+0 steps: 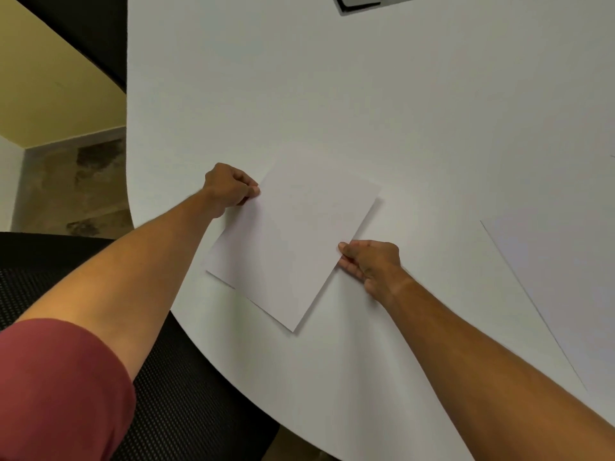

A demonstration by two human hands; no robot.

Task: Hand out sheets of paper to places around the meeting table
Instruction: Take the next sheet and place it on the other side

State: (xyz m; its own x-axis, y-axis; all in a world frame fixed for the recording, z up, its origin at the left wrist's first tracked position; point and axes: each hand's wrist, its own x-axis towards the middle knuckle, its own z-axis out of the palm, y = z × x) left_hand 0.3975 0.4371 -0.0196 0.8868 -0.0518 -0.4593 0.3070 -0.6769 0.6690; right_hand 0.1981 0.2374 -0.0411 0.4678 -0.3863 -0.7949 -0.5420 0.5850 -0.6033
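A white sheet of paper (293, 234) lies tilted on the white meeting table (332, 94), near its curved front-left edge. My left hand (229, 189) pinches the sheet's left edge, thumb on top. On the opposite long edge, my right hand (369, 264) grips the sheet with fingers curled under it. The sheet sits low over the table, with a thin shadow under its right and lower edges. Another white sheet (559, 294) lies flat on the table at the far right, partly cut off by the frame.
A black mesh chair (186, 394) stands under the table's edge at lower left. A dark cable hatch (359, 3) sits in the table at the top. Tiled floor (76, 194) and a yellow wall (50, 88) show at left.
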